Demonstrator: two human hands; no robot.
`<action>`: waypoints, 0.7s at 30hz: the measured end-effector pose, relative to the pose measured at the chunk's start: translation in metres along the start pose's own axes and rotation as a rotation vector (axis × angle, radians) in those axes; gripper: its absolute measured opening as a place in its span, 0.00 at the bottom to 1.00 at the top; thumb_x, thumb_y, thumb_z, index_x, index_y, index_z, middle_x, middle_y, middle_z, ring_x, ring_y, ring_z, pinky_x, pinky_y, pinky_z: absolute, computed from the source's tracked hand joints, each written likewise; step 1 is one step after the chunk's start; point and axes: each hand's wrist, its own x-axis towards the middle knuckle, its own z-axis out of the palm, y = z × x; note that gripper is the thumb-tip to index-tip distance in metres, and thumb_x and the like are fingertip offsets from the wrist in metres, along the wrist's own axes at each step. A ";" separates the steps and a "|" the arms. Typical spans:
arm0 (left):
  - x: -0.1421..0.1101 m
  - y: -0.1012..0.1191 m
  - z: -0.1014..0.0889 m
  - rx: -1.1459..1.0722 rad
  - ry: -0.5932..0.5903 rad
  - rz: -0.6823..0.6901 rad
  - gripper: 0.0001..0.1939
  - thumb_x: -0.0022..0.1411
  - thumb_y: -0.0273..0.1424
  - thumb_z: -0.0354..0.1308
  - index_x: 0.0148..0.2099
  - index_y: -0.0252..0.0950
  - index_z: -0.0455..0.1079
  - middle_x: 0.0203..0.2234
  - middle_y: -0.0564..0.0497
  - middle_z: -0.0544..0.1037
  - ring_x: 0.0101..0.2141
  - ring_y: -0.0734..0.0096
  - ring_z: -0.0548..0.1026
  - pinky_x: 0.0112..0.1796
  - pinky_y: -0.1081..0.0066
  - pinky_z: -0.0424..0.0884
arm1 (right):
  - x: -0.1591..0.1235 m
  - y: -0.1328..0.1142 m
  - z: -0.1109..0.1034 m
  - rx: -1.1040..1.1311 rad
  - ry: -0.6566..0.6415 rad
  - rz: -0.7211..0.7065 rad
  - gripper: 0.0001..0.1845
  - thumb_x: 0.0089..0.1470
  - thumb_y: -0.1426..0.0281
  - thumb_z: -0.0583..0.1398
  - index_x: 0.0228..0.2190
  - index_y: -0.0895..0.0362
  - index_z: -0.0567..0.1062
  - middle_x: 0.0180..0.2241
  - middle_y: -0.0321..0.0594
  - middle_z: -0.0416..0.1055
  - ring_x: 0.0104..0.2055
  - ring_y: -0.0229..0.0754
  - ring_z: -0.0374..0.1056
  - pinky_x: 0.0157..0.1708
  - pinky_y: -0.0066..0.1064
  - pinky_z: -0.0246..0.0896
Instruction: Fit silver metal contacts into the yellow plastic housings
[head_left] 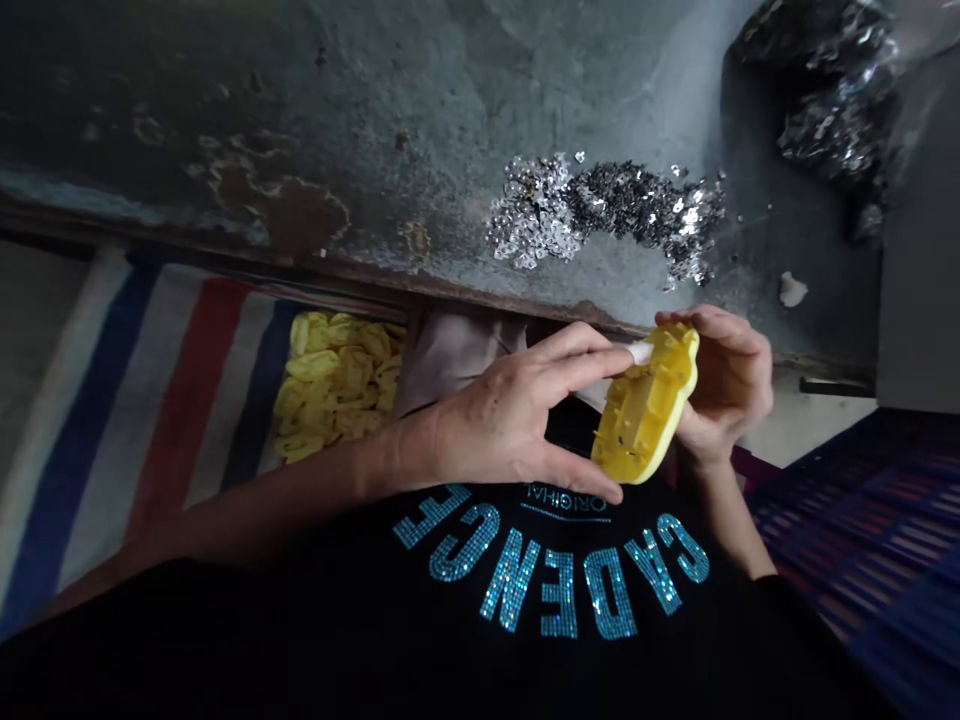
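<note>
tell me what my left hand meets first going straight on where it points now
Probably the yellow plastic part, just past the small white bit at the fingertips of the left hand; the right hand is beyond that. Depth is unclear, so contact may already exist.

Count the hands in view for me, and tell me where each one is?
2. The left hand is at the left side of the yellow piece; the right hand is at its right side, partly hidden behind it. No other hand shows.
</note>
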 end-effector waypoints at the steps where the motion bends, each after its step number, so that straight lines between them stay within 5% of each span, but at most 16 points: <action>1: 0.001 -0.001 0.001 0.015 -0.005 0.026 0.49 0.59 0.44 0.86 0.78 0.46 0.74 0.61 0.42 0.79 0.59 0.50 0.83 0.60 0.54 0.87 | 0.001 0.000 0.000 0.010 0.009 -0.021 0.28 0.61 0.44 0.71 0.58 0.38 0.77 0.51 0.48 0.74 0.54 0.61 0.76 0.58 0.64 0.79; 7: 0.000 -0.013 0.004 0.012 0.057 0.211 0.44 0.63 0.42 0.83 0.77 0.43 0.75 0.58 0.40 0.81 0.55 0.54 0.84 0.57 0.59 0.87 | 0.001 -0.001 -0.003 0.084 -0.041 -0.007 0.29 0.63 0.51 0.72 0.62 0.33 0.77 0.56 0.47 0.75 0.56 0.62 0.76 0.60 0.64 0.77; 11: -0.006 -0.019 -0.003 0.038 0.075 0.221 0.36 0.65 0.40 0.82 0.72 0.40 0.80 0.53 0.41 0.84 0.49 0.56 0.86 0.50 0.61 0.89 | 0.010 0.000 -0.003 0.006 -0.056 -0.043 0.29 0.64 0.57 0.72 0.64 0.40 0.79 0.55 0.47 0.77 0.56 0.59 0.78 0.51 0.57 0.82; 16: -0.036 -0.023 -0.022 -0.062 0.213 -0.063 0.35 0.71 0.34 0.75 0.77 0.52 0.72 0.63 0.43 0.84 0.57 0.54 0.88 0.53 0.64 0.90 | 0.052 -0.005 0.029 -0.125 -0.201 -0.088 0.26 0.64 0.66 0.72 0.61 0.44 0.78 0.54 0.44 0.80 0.52 0.52 0.79 0.42 0.45 0.82; 21: -0.098 -0.023 -0.031 0.087 0.691 -0.430 0.26 0.76 0.44 0.66 0.72 0.48 0.78 0.70 0.44 0.82 0.68 0.39 0.81 0.65 0.51 0.84 | 0.093 -0.019 0.093 -0.042 -0.525 -0.173 0.22 0.66 0.63 0.71 0.59 0.45 0.77 0.53 0.44 0.81 0.53 0.51 0.80 0.50 0.45 0.84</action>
